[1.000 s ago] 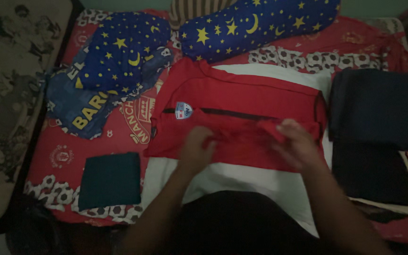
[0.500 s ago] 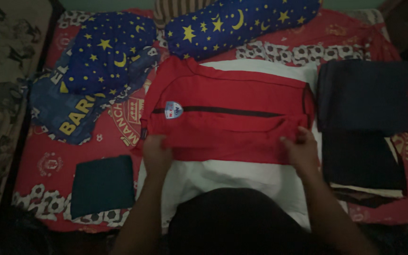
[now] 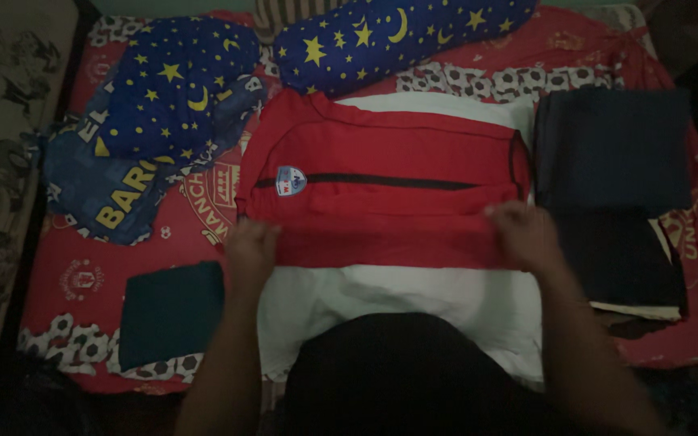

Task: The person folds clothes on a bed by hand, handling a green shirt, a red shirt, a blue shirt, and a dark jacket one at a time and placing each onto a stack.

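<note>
A red shirt (image 3: 381,190) with a thin dark stripe and a small badge lies partly folded on a white cloth (image 3: 397,303) spread over the bed. My left hand (image 3: 250,250) grips the shirt's near left edge. My right hand (image 3: 527,236) grips its near right edge. The two hands are wide apart, holding the lower fold flat across the shirt.
A folded dark green cloth (image 3: 170,311) lies at the near left. A stack of folded dark clothes (image 3: 616,194) sits at the right. Two blue star-and-moon pillows (image 3: 179,89) (image 3: 397,36) and a blue printed cloth (image 3: 115,194) lie at the back on the red bedsheet (image 3: 82,274).
My hands have moved apart from the middle of the shirt to its left and right edges, and the bunched fold has been pulled out flat. The view shifted slightly.
</note>
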